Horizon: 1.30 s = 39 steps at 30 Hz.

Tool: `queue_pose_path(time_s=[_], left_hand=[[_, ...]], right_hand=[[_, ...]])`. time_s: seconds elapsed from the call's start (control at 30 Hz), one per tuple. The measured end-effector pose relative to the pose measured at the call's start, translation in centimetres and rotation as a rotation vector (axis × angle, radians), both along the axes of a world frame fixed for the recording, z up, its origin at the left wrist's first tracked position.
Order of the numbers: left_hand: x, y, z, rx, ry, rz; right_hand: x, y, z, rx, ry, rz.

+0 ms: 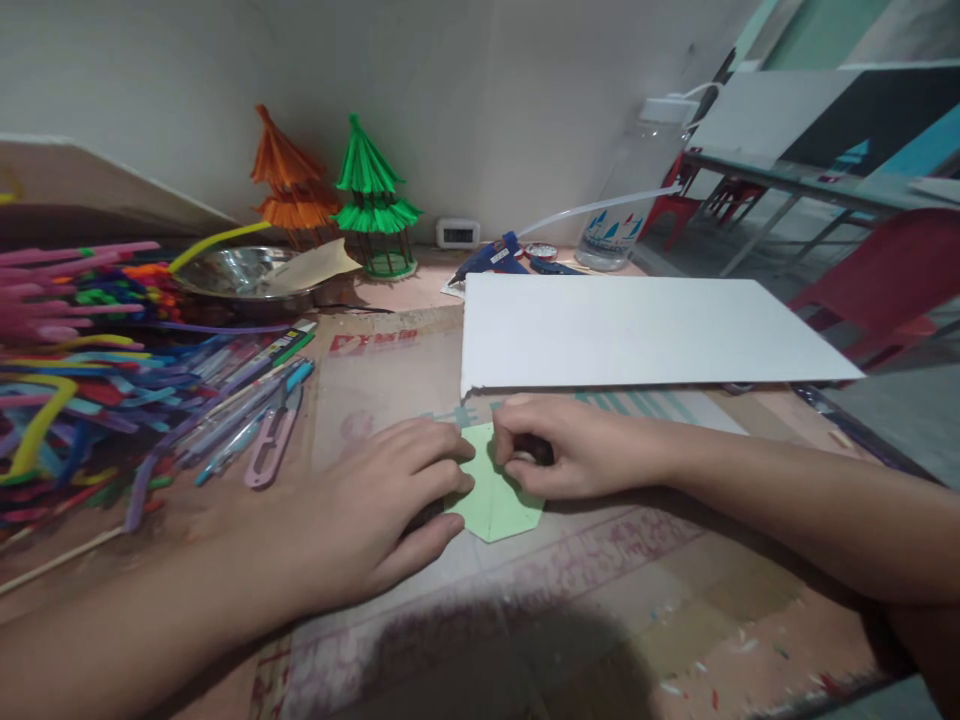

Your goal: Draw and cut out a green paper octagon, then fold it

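Observation:
A light green piece of paper (491, 508) with angled corners and a faint crease lies flat on the cardboard-covered table. The fingertips of my left hand (397, 490) rest on its left edge, with the fingers stretched and apart. Over its upper right part, my right hand (574, 448) is closed, thumb and fingers curled together in a pinch. Whatever those fingers hold, if anything, is too hidden to make out. Just beyond the hands lies a large white board (637, 330).
Pipe cleaners (45, 400) crowd the left side, with pink snips (271, 440) and pens. Behind stand a metal bowl (225, 275), an orange tiered model (289, 180), a green tiered model (371, 195), a blue glue gun (491, 257) and a clear bottle (630, 185). Red chairs (885, 270) are at right.

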<state>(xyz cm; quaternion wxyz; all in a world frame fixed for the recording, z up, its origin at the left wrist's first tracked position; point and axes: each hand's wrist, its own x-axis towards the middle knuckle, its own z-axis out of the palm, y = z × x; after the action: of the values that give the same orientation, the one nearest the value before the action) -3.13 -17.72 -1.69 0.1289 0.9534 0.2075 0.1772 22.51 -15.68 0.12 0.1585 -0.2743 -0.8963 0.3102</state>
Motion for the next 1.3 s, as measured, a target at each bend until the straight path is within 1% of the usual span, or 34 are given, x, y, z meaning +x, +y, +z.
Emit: queue_pose_path(time_s=[0.1,0.23,0.3,0.43,0.5,0.57,0.63,0.7,0.77,0.83,0.93,1.03,1.1,1.17,1.3], left_hand=[[0.0,0.0,-0.1,0.001,0.009,-0.005],[0.0,0.1,-0.2,-0.001,0.008,-0.013],[-0.1,0.1,-0.3,0.023,0.009,-0.016],[-0.4,0.0,-0.5,0.1,-0.005,-0.04],[-0.5,0.0,-0.6,0.13,-0.028,-0.022],[-0.7,0.1,-0.4,0.125,-0.056,-0.012],[-0.8,0.2,-0.2,0.076,-0.078,-0.066],[-0.9,0.3,0.0,0.034,-0.073,-0.156],[-0.8,0.3,0.0,0.054,-0.025,-0.198],[-0.7,0.2,-0.1,0.108,0.042,-0.153],[-0.5,-0.2,-0.6,0.161,0.099,-0.024],[-0.5,-0.6,-1.1,0.179,0.047,0.06],[-0.6,-0.6,-1.2,0.165,-0.032,0.099],[-0.7,-0.4,-1.2,0.146,-0.088,0.095],[-0.7,0.1,-1.2,0.151,-0.081,0.027]], right_hand=[[0.1,0.0,0.0,-0.072,0.032,-0.058],[0.2,0.4,-0.4,-0.232,0.198,-0.211],[0.4,0.8,-0.5,-0.258,0.219,-0.253],[0.6,0.9,-0.6,-0.213,0.194,-0.252],[0.6,0.7,-0.7,-0.188,0.228,-0.262],[0.5,0.4,-0.7,-0.164,0.264,-0.294],[0.4,0.2,-0.8,-0.136,0.284,-0.331],[0.4,0.2,-0.9,-0.108,0.283,-0.357],[0.4,0.4,-1.0,-0.086,0.286,-0.379],[0.3,0.6,-1.1,-0.07,0.297,-0.394],[0.3,0.8,-1.2,-0.014,0.305,-0.381],[0.3,0.9,-1.2,0.062,0.28,-0.364],[0.3,0.9,-1.2,0.074,0.267,-0.373],[0.3,1.0,-1.2,0.072,0.264,-0.39],[0.4,1.0,-1.2,0.115,0.261,-0.373]])
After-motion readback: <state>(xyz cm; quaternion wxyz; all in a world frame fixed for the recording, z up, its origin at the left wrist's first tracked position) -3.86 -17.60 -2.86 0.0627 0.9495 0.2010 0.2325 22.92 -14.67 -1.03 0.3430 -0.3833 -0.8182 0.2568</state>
